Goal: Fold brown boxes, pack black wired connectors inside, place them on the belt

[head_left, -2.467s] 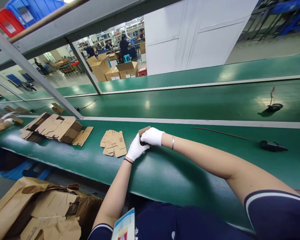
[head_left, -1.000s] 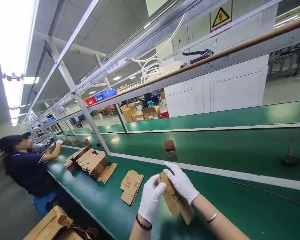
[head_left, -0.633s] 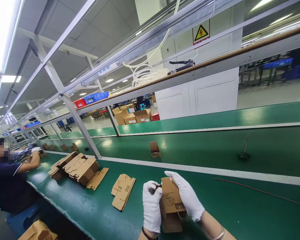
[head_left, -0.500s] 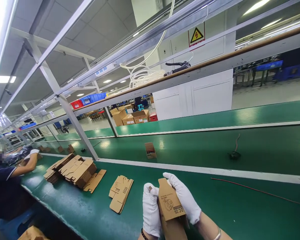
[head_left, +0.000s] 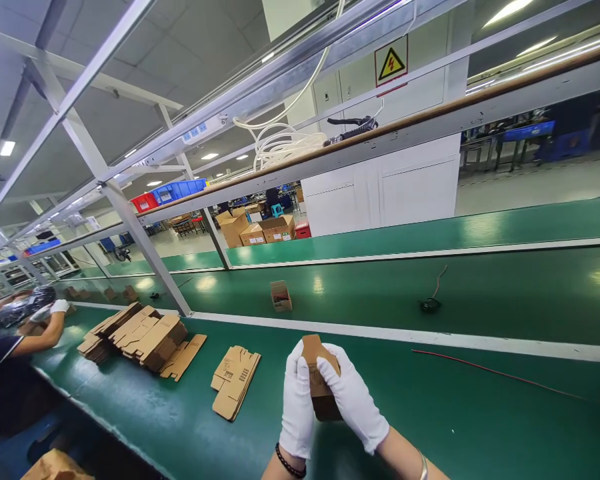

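Note:
Between my two white-gloved hands is a small brown cardboard box point(head_left: 321, 387), held just above the green work surface. My left hand point(head_left: 297, 397) is closed along its left side. My right hand point(head_left: 353, 393) wraps its right side, with the thumb lying across the printed face. A flap stands up at the far end of the box; the near end looks dark. Left of my hands lies a small pile of flat, unfolded cartons point(head_left: 237, 381). Farther left is a larger stack of flat cartons point(head_left: 143, 337).
Beyond a white rail point(head_left: 330, 328), a conveyor belt point(head_left: 360, 293) carries an open small box point(head_left: 281, 296) and a black part with a wire point(head_left: 431, 304). A red wire point(head_left: 480, 367) lies at right. A co-worker's arm point(head_left: 45, 337) reaches in at far left. A metal post point(head_left: 145, 253) rises behind the stack.
The box has been tilted and drawn in between my hands; my right thumb now lies over its printed face. On the belt, the open box and the black part have shifted left.

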Available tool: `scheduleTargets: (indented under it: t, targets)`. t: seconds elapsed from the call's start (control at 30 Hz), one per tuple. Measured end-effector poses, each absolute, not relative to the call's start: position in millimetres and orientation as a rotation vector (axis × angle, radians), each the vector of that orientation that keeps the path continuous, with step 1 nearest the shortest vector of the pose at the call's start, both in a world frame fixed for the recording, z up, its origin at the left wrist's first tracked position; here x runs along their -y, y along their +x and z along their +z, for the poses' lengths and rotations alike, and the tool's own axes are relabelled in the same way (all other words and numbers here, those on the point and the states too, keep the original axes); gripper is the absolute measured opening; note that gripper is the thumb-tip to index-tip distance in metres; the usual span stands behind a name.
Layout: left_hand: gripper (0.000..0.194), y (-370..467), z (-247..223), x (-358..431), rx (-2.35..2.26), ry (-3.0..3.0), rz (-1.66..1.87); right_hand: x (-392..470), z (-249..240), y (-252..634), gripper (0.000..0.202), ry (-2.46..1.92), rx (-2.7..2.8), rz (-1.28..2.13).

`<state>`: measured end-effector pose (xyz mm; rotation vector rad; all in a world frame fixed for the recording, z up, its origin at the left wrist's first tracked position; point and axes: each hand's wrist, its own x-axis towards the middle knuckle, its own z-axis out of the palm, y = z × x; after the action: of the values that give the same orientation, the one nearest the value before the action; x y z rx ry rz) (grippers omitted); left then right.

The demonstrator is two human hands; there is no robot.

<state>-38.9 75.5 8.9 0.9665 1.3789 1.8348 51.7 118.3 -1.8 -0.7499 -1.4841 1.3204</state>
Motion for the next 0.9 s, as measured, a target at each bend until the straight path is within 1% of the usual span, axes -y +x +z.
scheduleTargets:
  t: [0.1,0.17,0.27,0.4,0.5,0.73,0.83,0.9]
  targets:
    - [0.05,-31.3,-0.7,-75.6,-1.481,0.972,1.829,-115.5,-9.5,51.2,0.041,-0.708,1.536,1.19]
    - [0.044,-29.8,-3.6,-75.6,-1.578,0.988,1.834,-113.2,-13.8,51.4,0.04,-0.675,1.542,1.157]
    - [0.033,-30.3,-3.6,-75.4,-1.725,1.028,1.896,-114.2,-19.2,52.1,0.038,-0.738,1.522,1.068]
    - [0.021,-32.5,-2.8,-74.1,-1.808,1.201,1.911,-120.9,-23.7,54.3,0.039,-0.732,1.583,0.932]
    - [0.025,-34.3,-5.4,-72.6,-1.856,1.305,1.846,-122.6,-23.7,56.4,0.04,-0.71,1.624,0.86]
    - [0.032,-34.9,-8.7,-72.6,-1.769,1.275,1.875,-120.7,-16.6,61.5,0.041,-0.692,1.679,0.832]
    - [0.031,-41.9,-1.3,-73.0,-1.659,1.5,1.701,-126.7,-14.6,64.7,0.038,-0.707,1.661,0.857]
    - [0.035,-51.9,2.8,-72.5,-1.619,1.607,1.606,-130.4,-13.8,64.8,0.038,-0.719,1.601,0.852]
